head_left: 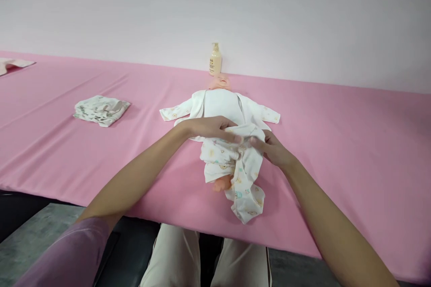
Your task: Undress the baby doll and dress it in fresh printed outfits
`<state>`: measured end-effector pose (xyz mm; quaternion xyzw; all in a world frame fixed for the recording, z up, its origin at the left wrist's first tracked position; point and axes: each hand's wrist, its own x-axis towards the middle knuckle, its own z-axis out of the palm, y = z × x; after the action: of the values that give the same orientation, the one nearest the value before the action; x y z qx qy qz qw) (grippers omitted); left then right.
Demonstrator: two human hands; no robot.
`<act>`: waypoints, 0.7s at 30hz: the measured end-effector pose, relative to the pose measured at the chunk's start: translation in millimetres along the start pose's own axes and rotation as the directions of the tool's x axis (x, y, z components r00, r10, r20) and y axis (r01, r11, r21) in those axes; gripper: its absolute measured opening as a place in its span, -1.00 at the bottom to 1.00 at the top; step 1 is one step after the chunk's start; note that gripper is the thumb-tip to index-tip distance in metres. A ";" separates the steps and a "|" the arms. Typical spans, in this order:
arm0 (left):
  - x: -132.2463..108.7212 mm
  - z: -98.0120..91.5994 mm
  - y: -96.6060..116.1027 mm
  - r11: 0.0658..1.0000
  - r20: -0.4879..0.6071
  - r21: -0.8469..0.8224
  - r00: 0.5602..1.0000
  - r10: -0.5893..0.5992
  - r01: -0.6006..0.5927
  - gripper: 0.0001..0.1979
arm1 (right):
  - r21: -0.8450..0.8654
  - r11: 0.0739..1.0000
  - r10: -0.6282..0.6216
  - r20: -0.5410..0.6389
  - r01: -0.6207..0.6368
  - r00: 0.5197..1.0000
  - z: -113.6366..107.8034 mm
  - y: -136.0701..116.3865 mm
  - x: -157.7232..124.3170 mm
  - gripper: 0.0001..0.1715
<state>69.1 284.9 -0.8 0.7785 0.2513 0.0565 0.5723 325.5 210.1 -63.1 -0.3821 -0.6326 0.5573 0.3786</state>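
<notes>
A baby doll (220,83) lies on its back on the pink table (336,143), head toward the wall, in a white top with printed sleeves. White printed baby trousers (235,166) are bunched over its legs; one bare foot shows below them. My left hand (210,128) grips the trousers' waist at the doll's belly, fingers curled round the cloth. My right hand (274,148) pinches the same waistband from the right side.
A cream pump bottle (215,59) stands by the wall behind the doll's head. A folded patterned cloth (101,110) lies to the left, and another pale cloth (13,64) sits at the far left edge. My legs are under the table's near edge.
</notes>
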 end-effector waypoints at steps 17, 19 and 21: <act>0.7 -13.5 -14.1 0.998 -0.011 -0.046 0.999 -0.049 0.048 -0.58 | 0.114 0.993 -0.001 -0.255 0.031 0.967 17.2 8.2 6.0 -0.54; 2.5 -13.3 -16.2 0.994 -0.056 -0.080 0.995 -0.076 0.072 -0.57 | 0.090 0.996 0.001 -0.295 0.027 0.956 16.3 11.4 8.2 -0.53; 3.6 -15.4 -18.7 0.994 -0.053 -0.078 0.996 -0.078 0.074 -0.57 | 0.064 0.997 -0.013 -0.284 0.032 0.959 10.7 13.5 9.1 -0.50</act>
<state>60.4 303.9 -13.5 0.7443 0.2943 0.0659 0.5958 312.8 215.1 -77.0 -0.4376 -0.5568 0.5137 0.4843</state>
